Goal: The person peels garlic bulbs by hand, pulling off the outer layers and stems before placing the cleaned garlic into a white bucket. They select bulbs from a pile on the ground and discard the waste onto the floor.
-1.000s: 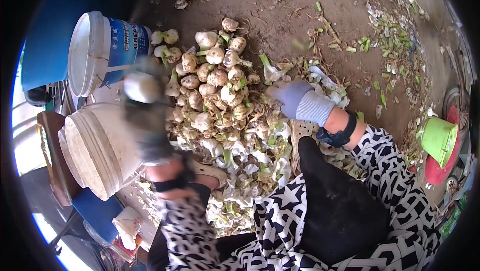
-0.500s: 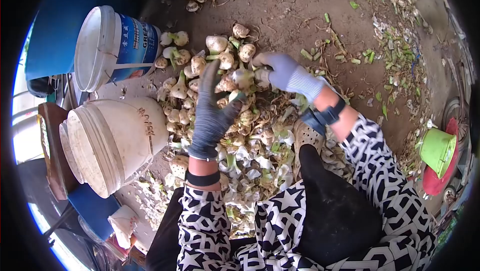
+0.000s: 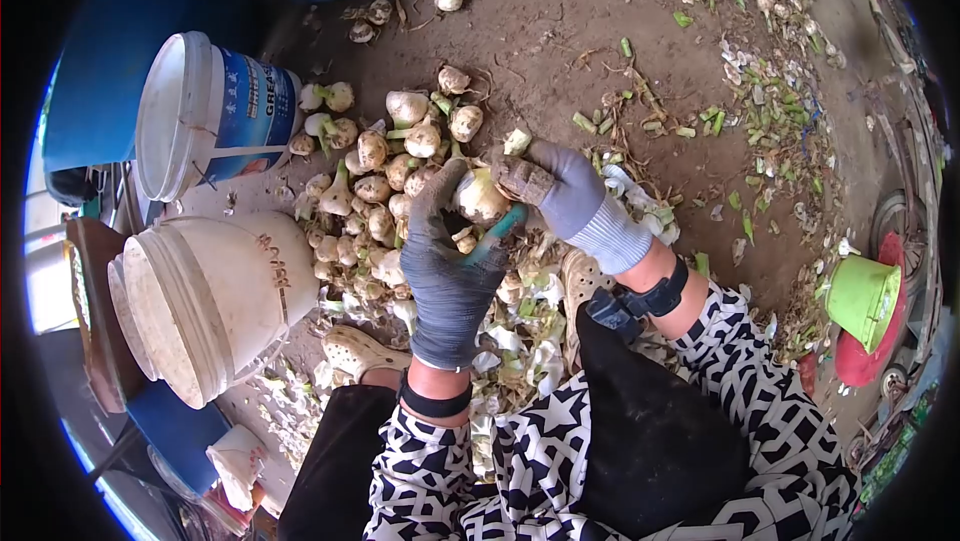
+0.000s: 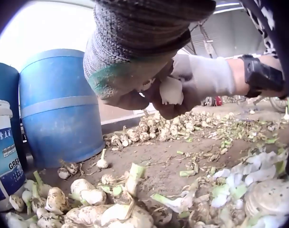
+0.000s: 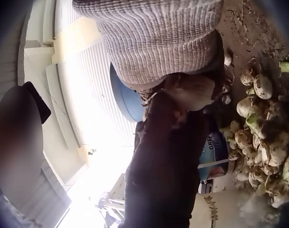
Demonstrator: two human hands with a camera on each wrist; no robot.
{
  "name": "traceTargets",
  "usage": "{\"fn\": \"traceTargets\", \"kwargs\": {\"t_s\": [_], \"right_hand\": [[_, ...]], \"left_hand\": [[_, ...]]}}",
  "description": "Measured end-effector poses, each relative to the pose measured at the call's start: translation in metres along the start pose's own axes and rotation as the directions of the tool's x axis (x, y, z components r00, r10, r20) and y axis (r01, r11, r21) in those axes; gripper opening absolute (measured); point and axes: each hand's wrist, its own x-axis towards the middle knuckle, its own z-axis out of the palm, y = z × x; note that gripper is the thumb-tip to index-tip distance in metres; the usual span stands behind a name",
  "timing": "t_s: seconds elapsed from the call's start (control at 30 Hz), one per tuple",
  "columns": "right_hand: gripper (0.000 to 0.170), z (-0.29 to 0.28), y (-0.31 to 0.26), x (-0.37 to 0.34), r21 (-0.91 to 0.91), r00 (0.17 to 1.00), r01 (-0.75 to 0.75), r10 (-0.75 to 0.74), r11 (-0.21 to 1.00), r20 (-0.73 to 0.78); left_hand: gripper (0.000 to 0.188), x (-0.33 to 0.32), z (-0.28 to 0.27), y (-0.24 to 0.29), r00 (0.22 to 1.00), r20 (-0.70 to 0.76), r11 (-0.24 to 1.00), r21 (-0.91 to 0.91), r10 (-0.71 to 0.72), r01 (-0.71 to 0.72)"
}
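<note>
In the head view my left hand (image 3: 450, 276), in a dark grey glove with a teal patch at the thumb, curls round a garlic bulb (image 3: 481, 197) above the pile. My right hand (image 3: 570, 196), in a pale lilac-grey glove, meets the bulb from the right with fingers bent against it. A short pale stem stub (image 3: 517, 142) shows beside the right fingertips. The left wrist view has a white piece of the garlic (image 4: 171, 91) between the hands. Both gloves partly cover the bulb in the right wrist view. Beneath lies the heap of garlic bulbs (image 3: 372, 151), soil-stained.
A blue-labelled bucket (image 3: 240, 111) and a white bucket (image 3: 235, 286) lie at the left, near a blue barrel (image 4: 59, 104). Peeled skins (image 3: 520, 341) cover the ground by the shoes. More bulbs and trimmings lie at the far right, beyond a green pot (image 3: 862, 296).
The left hand swung from beside the buckets to the pile and now holds a bulb. The right hand moved up from the pile with that bulb, and both hands have come together.
</note>
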Motion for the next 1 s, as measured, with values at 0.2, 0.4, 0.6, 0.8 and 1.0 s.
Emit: {"fn": "traceTargets", "kwargs": {"t_s": [0.2, 0.4, 0.6, 0.8, 1.0], "right_hand": [[0.019, -0.016, -0.012, -0.012, -0.278, 0.978, 0.206, -0.197, 0.938, 0.060], [0.020, -0.018, 0.011, -0.015, 0.336, 0.880, -0.250, 0.068, 0.908, 0.469], [0.019, -0.014, 0.016, -0.012, 0.566, 0.875, -0.396, 0.111, 0.723, 0.470], [0.020, -0.041, 0.017, -0.006, 0.549, 0.615, -0.731, 0.042, 0.405, 0.788], [0.027, -0.103, 0.032, -0.066, -0.575, 0.769, 0.617, -0.255, 0.537, 0.586]], "left_hand": [[0.050, 0.004, -0.015, 0.000, 0.835, 0.417, 0.579, -0.603, -0.358, 0.549], [0.045, 0.020, -0.019, -0.015, 0.957, 0.282, 0.948, 0.282, 0.065, -0.148], [0.052, -0.001, 0.006, -0.032, 0.814, -0.003, 0.701, 0.510, 0.581, -0.498], [0.029, 0.012, -0.027, -0.003, 0.924, 0.361, 0.213, -0.900, -0.124, 0.380], [0.035, 0.025, -0.055, -0.017, 0.920, 0.308, -0.085, -0.951, -0.242, 0.296]]}}
